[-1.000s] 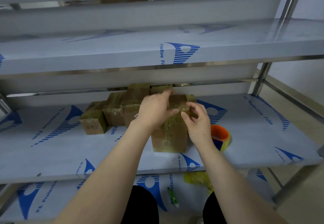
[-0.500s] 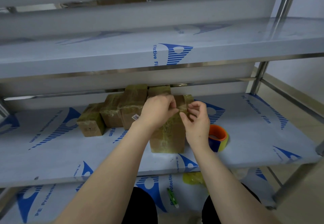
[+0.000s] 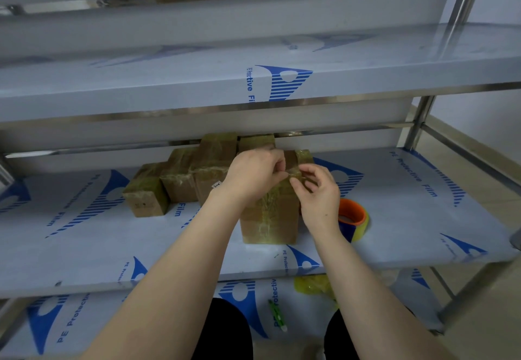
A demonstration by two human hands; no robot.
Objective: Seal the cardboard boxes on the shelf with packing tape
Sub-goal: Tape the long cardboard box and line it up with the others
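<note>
Left hand point(image 3: 253, 176) covers the rear top of the front box point(image 3: 269, 218). Tape strip point(image 3: 290, 174) in the left grip shows as a thin glint only; its ends are not traceable. Right hand point(image 3: 320, 194): thumb at the strip, pinching or pressing not resolvable. Its wrist hides the left side of the tape roll point(image 3: 356, 218). Label point(image 3: 217, 184) lies half under the left wrist, print too small to read. Rear boxes point(image 3: 256, 142) are cut across the top by the upper shelf point(image 3: 169, 100). Lower shelf point(image 3: 248, 297): green stick point(image 3: 277, 316) unidentifiable; yellow wad point(image 3: 313, 285) partly behind the middle shelf point(image 3: 84, 246) edge.
</note>
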